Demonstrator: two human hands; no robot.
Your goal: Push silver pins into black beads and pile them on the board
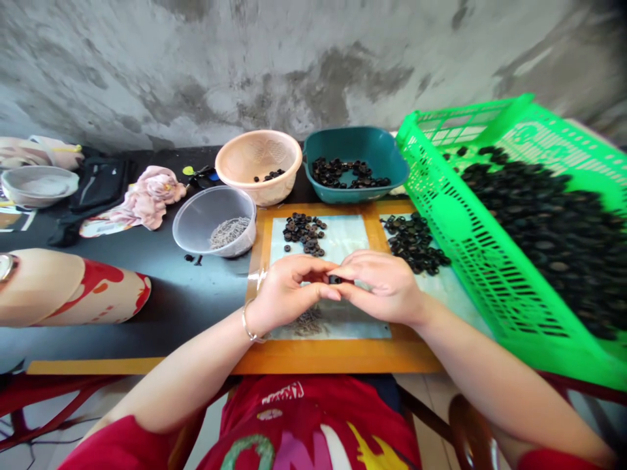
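Note:
My left hand (298,287) and my right hand (379,284) meet above the taped work sheet (353,232). Between their fingertips is a small black round part (336,279), pinched from both sides; its details are partly hidden by the fingers. Just beyond my hands lies a loose pile of small black rings (306,232). A heap of black parts (416,241) sits to the right of it. Under my left hand, a little pile of thin metal pins (308,321) shows in part.
A clear bowl of metal pins (215,225) stands left, near a peach basket (259,150) and a teal basin (353,140) with black parts. The green crate (455,241), full of black parts, walls off the right. A large cup-shaped container (88,287) lies left; a pink cloth (151,196) is behind.

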